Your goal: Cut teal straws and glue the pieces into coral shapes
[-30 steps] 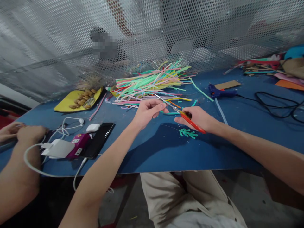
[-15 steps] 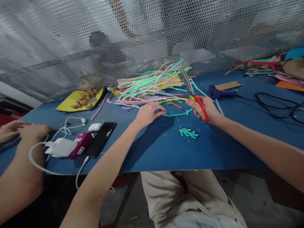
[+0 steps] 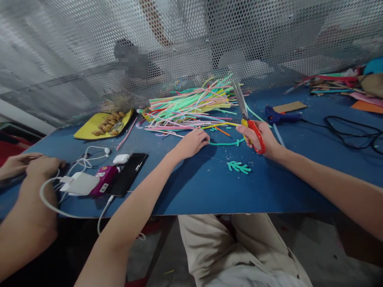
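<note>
The left hand is low over the middle of the blue tabletop, its fingertips at the left end of a green fuzzy stem; whether its grip is clamped on the stem or only touching cannot be told. The stem lies crosswise, about midway between the near and far edges, its right end running toward the right hand. That hand's grip is closed around the red and yellow handles of the scissors, whose blades point toward the far edge. Nearer the near edge, below the stem, lies a green branched piece among small scraps. A heap of coloured stems lies along the far edge, by the perforated screen. Toward the far left corner is a yellow dish bearing brown pieces. Near the near edge, on the left, are a black phone, a white case, a purple block and a white charger. Another person's hands rest at the left edge. A blue glue gun lies to the right, beside a cardboard strip.
</note>
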Tool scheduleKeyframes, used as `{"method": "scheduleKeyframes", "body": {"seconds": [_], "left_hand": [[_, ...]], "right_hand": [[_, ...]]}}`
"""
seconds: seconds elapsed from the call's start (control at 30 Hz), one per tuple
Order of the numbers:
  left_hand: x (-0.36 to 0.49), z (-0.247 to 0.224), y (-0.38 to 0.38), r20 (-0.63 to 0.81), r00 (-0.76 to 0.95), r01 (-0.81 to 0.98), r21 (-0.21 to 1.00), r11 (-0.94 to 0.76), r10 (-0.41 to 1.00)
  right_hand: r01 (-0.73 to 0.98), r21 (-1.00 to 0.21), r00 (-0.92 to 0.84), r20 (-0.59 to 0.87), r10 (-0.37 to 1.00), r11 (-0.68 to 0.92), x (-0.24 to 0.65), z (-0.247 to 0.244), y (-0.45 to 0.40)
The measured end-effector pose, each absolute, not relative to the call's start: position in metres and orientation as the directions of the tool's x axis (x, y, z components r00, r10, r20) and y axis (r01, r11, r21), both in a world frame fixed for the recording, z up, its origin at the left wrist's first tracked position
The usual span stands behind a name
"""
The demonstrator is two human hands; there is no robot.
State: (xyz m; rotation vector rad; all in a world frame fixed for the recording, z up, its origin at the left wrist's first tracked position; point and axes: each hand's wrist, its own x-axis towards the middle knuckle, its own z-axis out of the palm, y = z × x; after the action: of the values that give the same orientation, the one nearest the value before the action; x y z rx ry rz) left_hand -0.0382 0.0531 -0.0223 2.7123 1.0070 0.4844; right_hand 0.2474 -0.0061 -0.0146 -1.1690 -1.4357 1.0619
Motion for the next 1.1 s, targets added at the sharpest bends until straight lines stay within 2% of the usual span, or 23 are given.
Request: {"method": "scheduleKeyframes", "body": {"seconds": [0.13,0.23,0.37,0.43,0.5,0.57,0.63,0.7,0.83,0.93,1.1], "left_hand": [[-0.038,-0.013,0.048,0.33,0.561,0.648,0.396,-0.651,0.759],[-0.042,-0.008,0.048,0.38,0.502,0.628,0.458,-0.629,0.777],[-0.042,-0.012,0.05,0.366,0.434,0.557,0.609,-0.565,0.823],[-0.038,-0.014,0.05,0.354,0.342,0.448,0.753,-0.482,0.87],[-0.032,-0.014,0.047,0.331,0.212,0.256,0.889,-0.379,0.919],[-0.024,-0.011,0.041,0.278,0.123,0.04,0.958,-0.285,0.953],[-0.015,-0.009,0.032,0.219,0.129,-0.101,0.973,-0.207,0.967],[-0.006,-0.008,0.022,0.173,0.2,-0.116,0.982,-0.152,0.965],[0.01,-0.01,0.006,0.172,0.311,0.003,0.983,-0.182,0.935],[0.015,-0.014,0.001,0.199,0.375,0.105,0.961,-0.255,0.905],[0.018,-0.022,0.003,0.185,0.42,0.19,0.94,-0.285,0.889]], "right_hand": [[0.096,-0.972,-0.023,0.215,0.976,0.216,0.246,-0.015,-0.009],[0.082,-0.969,0.001,0.233,0.972,0.232,0.245,-0.016,-0.008],[0.098,-0.976,-0.011,0.196,0.981,0.196,0.246,-0.017,-0.007],[0.104,-0.98,-0.022,0.167,0.986,0.168,0.245,-0.018,-0.007],[0.114,-0.981,-0.05,0.155,0.987,0.159,0.245,-0.019,-0.008],[0.099,-0.978,-0.083,0.176,0.981,0.184,0.243,-0.019,-0.01],[0.05,-0.975,-0.113,0.211,0.971,0.217,0.241,-0.018,-0.011],[-0.039,-0.97,-0.121,0.242,0.963,0.239,0.237,-0.018,-0.012],[-0.209,-0.944,-0.109,0.28,0.954,0.253,0.229,-0.02,-0.012],[-0.234,-0.941,-0.057,0.263,0.963,0.243,0.223,-0.024,-0.012],[-0.237,-0.945,-0.014,0.236,0.972,0.226,0.22,-0.029,-0.011]]}}
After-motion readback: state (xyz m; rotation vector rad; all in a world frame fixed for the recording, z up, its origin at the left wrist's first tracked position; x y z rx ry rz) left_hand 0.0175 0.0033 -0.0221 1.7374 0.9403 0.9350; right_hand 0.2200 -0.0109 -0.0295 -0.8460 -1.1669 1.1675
